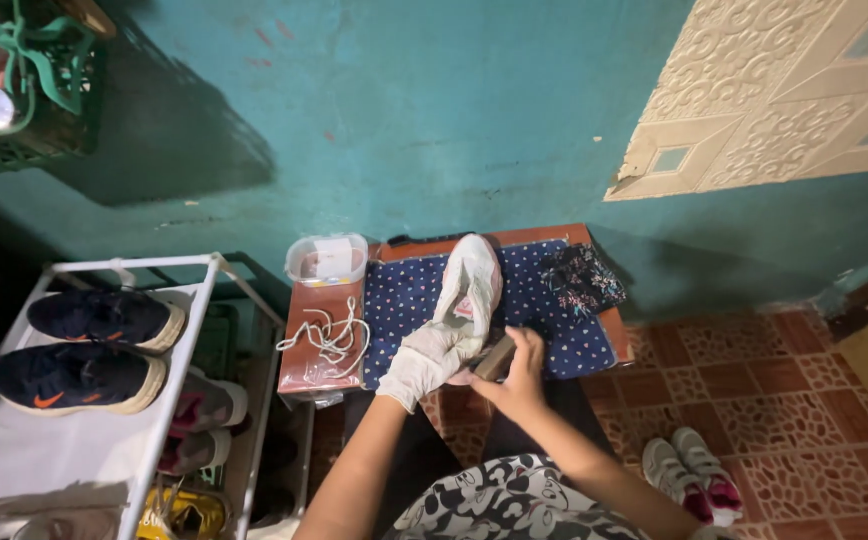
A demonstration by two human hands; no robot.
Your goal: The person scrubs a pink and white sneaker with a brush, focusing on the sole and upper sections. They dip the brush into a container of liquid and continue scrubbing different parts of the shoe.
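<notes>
**What I can't make out from here**

The small brown object [495, 357] in my right hand [521, 375] is mostly covered by fingers — I can't tell what it is. The white shoe's [471, 285] heel end is hidden behind my gloved left hand [424, 362]. The green crate [29, 85] is cut off by the top-left corner, its contents blurred. The shoe rack [169, 400] runs off the bottom edge — lower shelves too dark to read.

Shoe [471, 282] on cloth [409, 300]; laces [332, 340] left, tub [326, 259] behind.
</notes>
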